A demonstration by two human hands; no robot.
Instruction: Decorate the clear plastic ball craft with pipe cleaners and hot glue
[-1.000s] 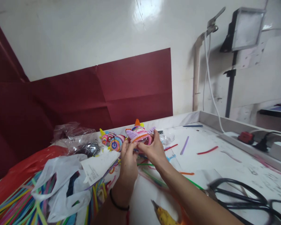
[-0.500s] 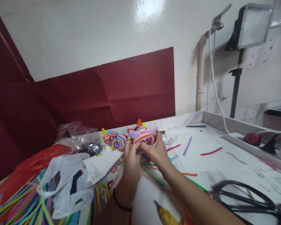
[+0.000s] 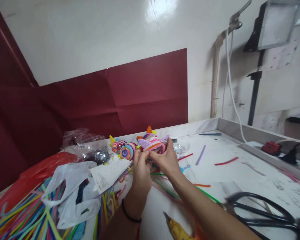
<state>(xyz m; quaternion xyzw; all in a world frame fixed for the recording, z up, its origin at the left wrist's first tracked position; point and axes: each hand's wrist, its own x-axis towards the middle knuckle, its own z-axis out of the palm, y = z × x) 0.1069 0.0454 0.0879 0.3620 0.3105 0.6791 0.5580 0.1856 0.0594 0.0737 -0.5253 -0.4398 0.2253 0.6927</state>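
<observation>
Both hands grip a pink, orange and lilac pipe-cleaner figure point(image 3: 153, 144) with lilac wing-like parts and a clear, shiny patch on its front. My left hand point(image 3: 141, 171) is closed on its lower left side, a dark band round the wrist. My right hand point(image 3: 167, 161) pinches it from the right, thumb across the lower front. Just behind it, partly hidden, is another colourful figure point(image 3: 149, 129) with orange and yellow points. To the left lie striped pipe-cleaner figures, one with a round blue-and-pink spiral end point(image 3: 125, 153).
Bundled pipe cleaners point(image 3: 22, 213), a white plastic bag point(image 3: 75, 206) and a red bag point(image 3: 40, 170) lie at left. Black-handled scissors point(image 3: 262, 213) and a yellow-handled tool point(image 3: 177, 230) are in front. Loose pipe-cleaner pieces point(image 3: 226, 161) lie at right, near a power strip point(image 3: 255, 150).
The view has shifted slightly. Both hands keep hold of the pipe-cleaner figure, which appears turned a little; its clear patch shows less than before.
</observation>
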